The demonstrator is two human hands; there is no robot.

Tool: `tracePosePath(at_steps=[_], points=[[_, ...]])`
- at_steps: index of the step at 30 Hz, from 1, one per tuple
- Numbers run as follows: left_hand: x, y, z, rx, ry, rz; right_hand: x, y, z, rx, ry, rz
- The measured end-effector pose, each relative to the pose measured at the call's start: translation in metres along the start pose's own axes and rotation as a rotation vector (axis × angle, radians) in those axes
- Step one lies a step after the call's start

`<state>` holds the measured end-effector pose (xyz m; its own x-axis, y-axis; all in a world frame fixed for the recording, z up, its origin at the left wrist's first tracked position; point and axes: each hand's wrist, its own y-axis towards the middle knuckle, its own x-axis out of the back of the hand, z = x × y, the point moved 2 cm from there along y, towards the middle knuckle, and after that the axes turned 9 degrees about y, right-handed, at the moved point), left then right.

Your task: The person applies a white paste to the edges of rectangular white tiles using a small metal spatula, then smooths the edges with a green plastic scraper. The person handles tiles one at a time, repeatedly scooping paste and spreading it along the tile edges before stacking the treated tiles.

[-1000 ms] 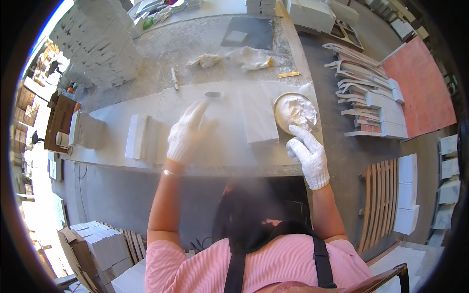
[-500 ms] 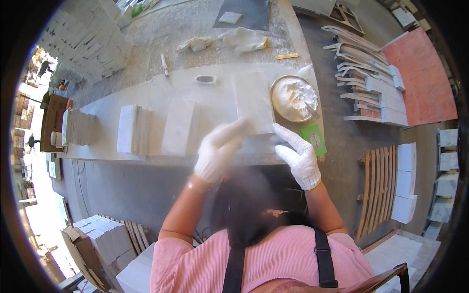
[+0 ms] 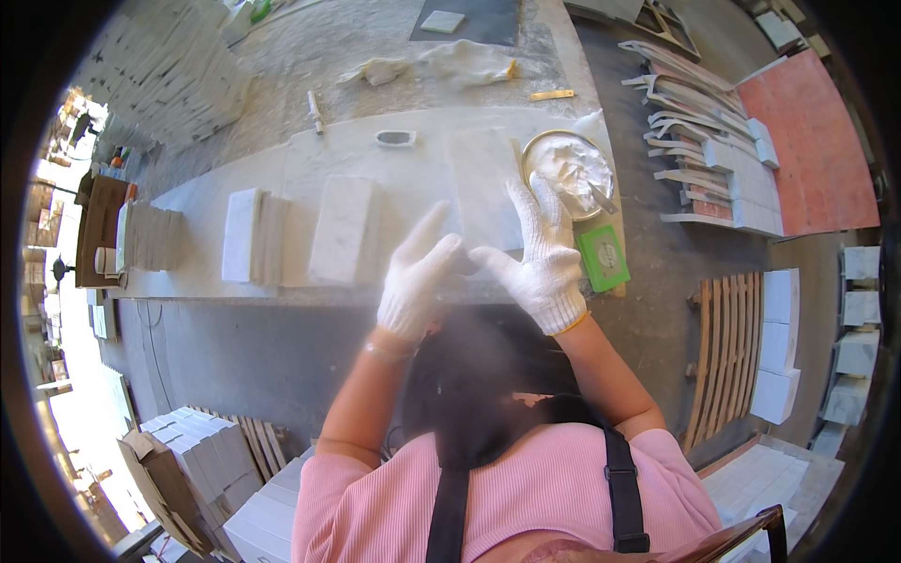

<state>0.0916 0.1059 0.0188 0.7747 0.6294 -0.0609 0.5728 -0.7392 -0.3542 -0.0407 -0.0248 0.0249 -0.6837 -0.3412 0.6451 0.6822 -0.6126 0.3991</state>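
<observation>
Flat slab [image 3: 483, 183] on bench [image 3: 310, 164] — bowl [image 3: 568, 174] just right, upright tiles [image 3: 343, 230] left.

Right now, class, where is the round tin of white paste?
In the head view, the round tin of white paste sits on the workbench to the person's right, just beyond the right hand and above a small green box.

A long pale surface [image 3: 310, 178] crossed a dusty grey concrete floor [image 3: 235, 338], with stacked white tiles [image 3: 169, 66] behind, a red mat [image 3: 807, 141] at right, and sunlight flooding the left edge.
</observation>
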Motion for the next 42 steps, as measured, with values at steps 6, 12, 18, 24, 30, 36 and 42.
tracePosePath(at_steps=[6,12,18,24,30,36,42], points=[[0.0,0.008,0.003,-0.029,0.038,0.007,0.023,-0.012,-0.039,-0.066,0.169,-0.129],[0.004,0.009,0.006,-0.002,0.004,0.031,0.036,-0.029,-0.049,-0.498,0.533,-0.067],[-0.004,0.0,0.007,-0.016,0.017,0.017,0.022,-0.022,-0.023,-0.64,0.865,0.048],[-0.031,-0.011,0.017,-0.104,0.084,-0.002,0.02,-0.006,-0.017,-0.693,0.991,0.043],[-0.03,-0.012,0.015,-0.318,0.154,-0.132,0.046,-0.041,-0.008,-0.766,1.062,0.096],[0.009,-0.004,0.001,-0.202,-0.201,-0.334,0.071,-0.077,-0.019,-0.696,0.978,0.062],[0.042,-0.014,0.015,-0.119,-0.172,-0.298,0.084,-0.088,-0.034,-0.721,1.049,0.133]])
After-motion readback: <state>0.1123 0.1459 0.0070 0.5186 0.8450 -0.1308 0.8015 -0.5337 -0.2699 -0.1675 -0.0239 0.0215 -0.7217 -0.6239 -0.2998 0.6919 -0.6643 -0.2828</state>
